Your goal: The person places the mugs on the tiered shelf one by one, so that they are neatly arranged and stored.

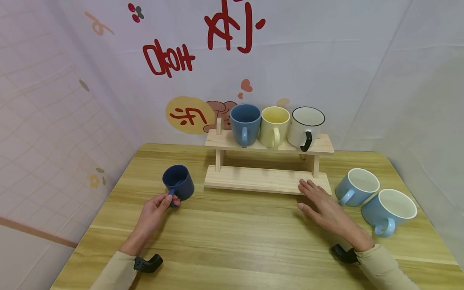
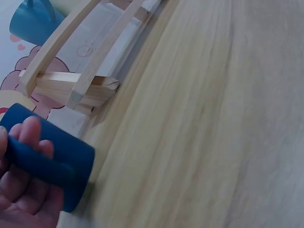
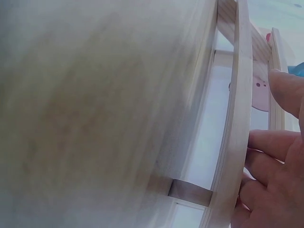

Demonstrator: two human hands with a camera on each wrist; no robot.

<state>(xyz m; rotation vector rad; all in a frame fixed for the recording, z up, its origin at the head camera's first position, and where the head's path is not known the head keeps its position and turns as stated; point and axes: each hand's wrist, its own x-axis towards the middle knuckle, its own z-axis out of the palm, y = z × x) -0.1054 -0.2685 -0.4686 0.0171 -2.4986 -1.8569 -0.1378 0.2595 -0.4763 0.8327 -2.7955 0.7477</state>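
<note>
1. 1 step appears to be in hand: taking hold of the dark blue mug (image 1: 185, 188) by its handle (image 2: 40, 164). The next move probably calls for a firm pinch and a level lift.
2. The left hand (image 1: 156, 210), left of the frame's centre, is clamped on that handle, with its fingers (image 2: 31, 132) curled behind it.
3. The mug's body lies just beyond the grip, toward the upper right of the hand in the head view. It looks upright on the table (image 1: 232, 241), though a slight lift cannot be ruled out.
4. The right hand (image 1: 324, 207), right of centre, grasps nothing: its fingers reach out over the right end of the lower board (image 1: 250, 179) of the wooden rack (image 1: 218, 160). How firmly they press, if at all, cannot be told.
5. On the upper board (image 1: 220, 141) stand 3 others: a blue mug (image 1: 239, 129), a yellow mug (image 1: 267, 131) and a white mug (image 1: 297, 131). 2 light blue mugs (image 1: 375, 211) stand near the right edge.
</note>
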